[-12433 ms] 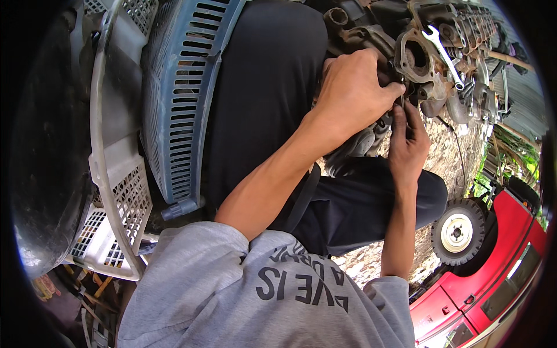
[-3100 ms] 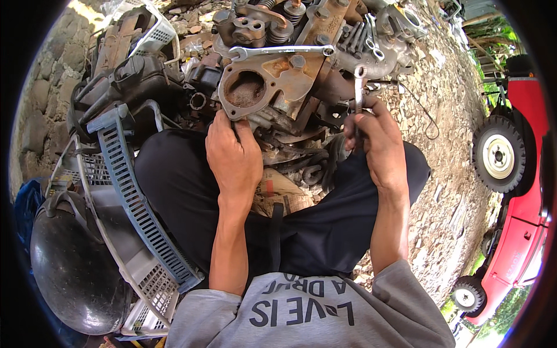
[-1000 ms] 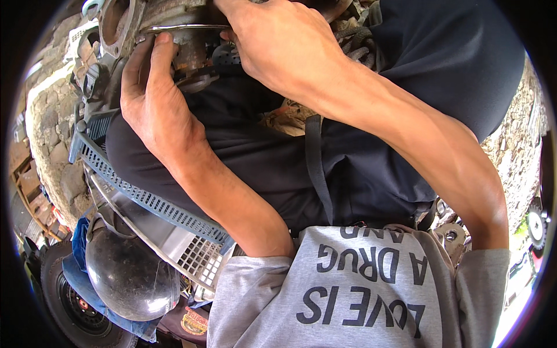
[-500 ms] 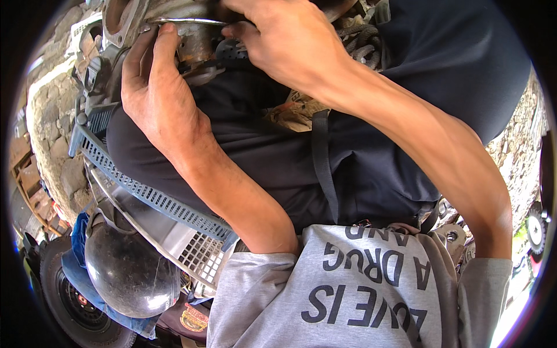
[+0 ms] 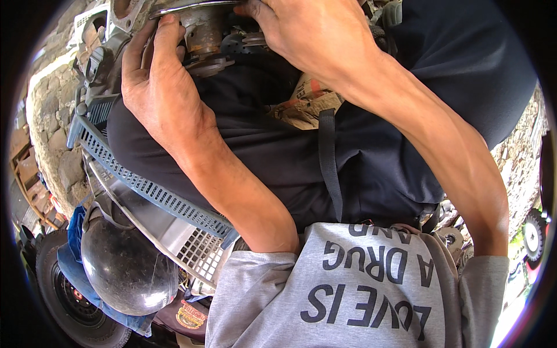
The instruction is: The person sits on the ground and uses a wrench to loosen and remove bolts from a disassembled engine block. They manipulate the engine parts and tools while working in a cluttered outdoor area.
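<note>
A rough stone wall [image 5: 58, 148] curves along the left of my view, and sunlit stony ground [image 5: 521, 168] shows past my right arm. Lower left, a black helmet [image 5: 125, 267] sits by a blue cloth [image 5: 96, 298], with a tyre [image 5: 51, 290] just beyond. A blue slotted basket [image 5: 148, 188] and a pale crate [image 5: 200, 258] stand beside my leg, in its dark trousers [image 5: 249, 156]. A black strap [image 5: 329, 174] hangs over my lap, and brown paper [image 5: 310, 107] peeks out between my legs.

The slim shiny metal tool [image 5: 194, 7] lies at the top edge, edge-on to me, across a rusty metal part [image 5: 205, 35]. My right hand [image 5: 322, 37] has its fingers [image 5: 261, 13] closed on the tool's right end, partly cut off by the edge of view. My left hand [image 5: 168, 107] is raised to the other end, its fingers [image 5: 165, 46] bent up near the tip, just beside a metal flange [image 5: 126, 16]; I can't tell whether they pinch anything. Below them sits a flat, dull metal piece [image 5: 210, 66].
</note>
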Tool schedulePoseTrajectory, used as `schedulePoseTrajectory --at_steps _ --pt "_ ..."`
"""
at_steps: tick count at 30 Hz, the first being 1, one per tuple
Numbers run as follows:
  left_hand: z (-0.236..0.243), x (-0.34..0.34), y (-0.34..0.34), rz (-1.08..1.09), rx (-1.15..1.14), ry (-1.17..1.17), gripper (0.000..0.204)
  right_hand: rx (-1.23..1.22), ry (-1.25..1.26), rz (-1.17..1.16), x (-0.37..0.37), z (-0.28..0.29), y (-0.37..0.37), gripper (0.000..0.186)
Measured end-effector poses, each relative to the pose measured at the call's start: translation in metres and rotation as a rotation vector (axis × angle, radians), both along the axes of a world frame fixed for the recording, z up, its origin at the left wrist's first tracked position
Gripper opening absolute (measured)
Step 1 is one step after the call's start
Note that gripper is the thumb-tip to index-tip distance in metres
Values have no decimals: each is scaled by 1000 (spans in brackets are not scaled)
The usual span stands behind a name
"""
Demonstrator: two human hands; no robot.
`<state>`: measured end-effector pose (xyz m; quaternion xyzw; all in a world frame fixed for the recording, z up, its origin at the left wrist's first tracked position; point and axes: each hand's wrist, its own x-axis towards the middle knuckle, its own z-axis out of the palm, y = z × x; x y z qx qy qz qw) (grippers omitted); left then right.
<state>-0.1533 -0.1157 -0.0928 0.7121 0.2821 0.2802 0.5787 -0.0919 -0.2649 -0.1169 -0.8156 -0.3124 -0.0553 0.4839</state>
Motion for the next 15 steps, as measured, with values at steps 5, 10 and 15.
schedulePoseTrajectory --at_steps 5,10,15 --pt "3 0 -1 -6 20 20 30 -95 -173 -34 5 11 -4 7" --pt "1 0 1 -26 61 13 26 -159 -415 -63 13 20 -7 10" --pt "1 -3 4 -3 63 26 25 -246 -423 -5 12 25 -6 15"
